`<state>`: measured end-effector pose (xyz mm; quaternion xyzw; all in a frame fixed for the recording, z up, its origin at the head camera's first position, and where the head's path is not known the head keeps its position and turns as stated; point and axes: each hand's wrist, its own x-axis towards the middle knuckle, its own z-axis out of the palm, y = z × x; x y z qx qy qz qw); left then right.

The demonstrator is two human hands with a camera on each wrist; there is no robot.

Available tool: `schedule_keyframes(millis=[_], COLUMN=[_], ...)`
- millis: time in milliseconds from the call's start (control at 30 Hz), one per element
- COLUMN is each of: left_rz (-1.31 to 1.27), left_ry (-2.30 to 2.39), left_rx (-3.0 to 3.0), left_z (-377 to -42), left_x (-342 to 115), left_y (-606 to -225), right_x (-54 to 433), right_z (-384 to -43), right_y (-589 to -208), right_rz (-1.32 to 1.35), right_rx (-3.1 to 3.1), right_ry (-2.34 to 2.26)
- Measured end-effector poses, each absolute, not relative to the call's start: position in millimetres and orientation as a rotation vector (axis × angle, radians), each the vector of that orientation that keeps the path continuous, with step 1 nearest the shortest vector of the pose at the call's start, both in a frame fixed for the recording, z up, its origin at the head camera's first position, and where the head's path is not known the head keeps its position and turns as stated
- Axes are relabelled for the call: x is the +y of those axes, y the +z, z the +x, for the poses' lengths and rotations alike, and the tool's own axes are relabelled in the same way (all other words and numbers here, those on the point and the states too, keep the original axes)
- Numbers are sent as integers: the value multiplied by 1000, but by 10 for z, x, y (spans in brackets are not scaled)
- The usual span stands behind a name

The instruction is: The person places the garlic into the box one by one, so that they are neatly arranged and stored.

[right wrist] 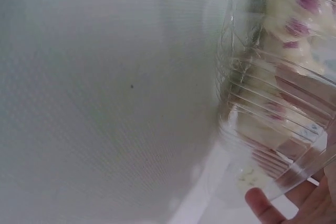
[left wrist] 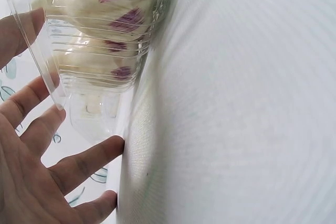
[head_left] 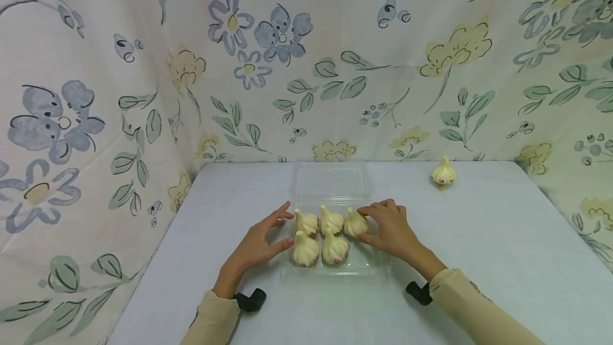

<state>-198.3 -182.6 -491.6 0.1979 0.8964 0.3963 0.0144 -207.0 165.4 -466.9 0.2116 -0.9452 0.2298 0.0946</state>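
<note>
Garlic bulb (head_left: 355,224) — back-right inside clear box (head_left: 363,261), pinched in right fingers (head_left: 378,208) | left fingers (left wrist: 86,163): spread at box's left wall | likely light, firm, slick — best held across its belly

Garlic bulbs (left wrist: 86,14) with purple patches sit inside the clear container (left wrist: 94,83), showing through its ribbed wall. The left hand (left wrist: 29,174) spreads beside the container, thumb and two fingertips at its rim, two more fingertips near the white tabletop (left wrist: 247,103) beneath it. Past the container, patterned cloth (left wrist: 100,176) shows between the fingers
</note>
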Motion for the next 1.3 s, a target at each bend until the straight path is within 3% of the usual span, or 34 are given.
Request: schedule_keyframes(millis=[1300], left_rz=[641], left_ry=[1245], left_rx=[2792], left_z=[-2005], left_x=[-1819], left_y=[-4906], right_x=[1730], right_z=[-2062], right_y=[-4644], right_rz=[562], right_rx=[-2693], right_ry=[781])
